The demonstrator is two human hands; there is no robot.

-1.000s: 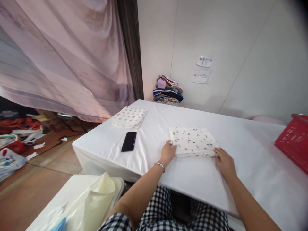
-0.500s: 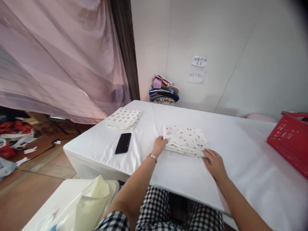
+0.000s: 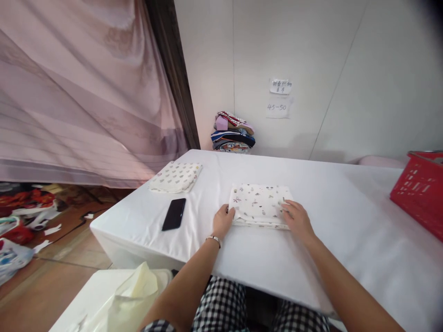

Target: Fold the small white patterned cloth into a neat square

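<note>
A folded white cloth point(image 3: 258, 203) with small scattered prints lies flat on the white-covered table in front of me. My left hand point(image 3: 222, 222), with a bracelet at its wrist, holds the cloth's left edge near the front corner, thumb and fingers bent round it. On the cloth's right part rests my right hand point(image 3: 298, 222), fingers apart and lying over the top layer. Further left is a second folded white cloth point(image 3: 177, 177) with rows of grey prints. A black phone point(image 3: 174, 214) lies between that cloth and my left arm.
A red plastic basket point(image 3: 418, 189) stands at the table's right side. Folded clothes point(image 3: 233, 133) are stacked against the wall behind the table point(image 3: 328, 193). At lower left, a pale yellow bag point(image 3: 129, 297) sits on a white surface. A pink curtain point(image 3: 79, 92) hangs at left.
My right hand has moved from the cloth's front right corner up onto its top. The cloth looks straighter and more squared. My view has shifted slightly.
</note>
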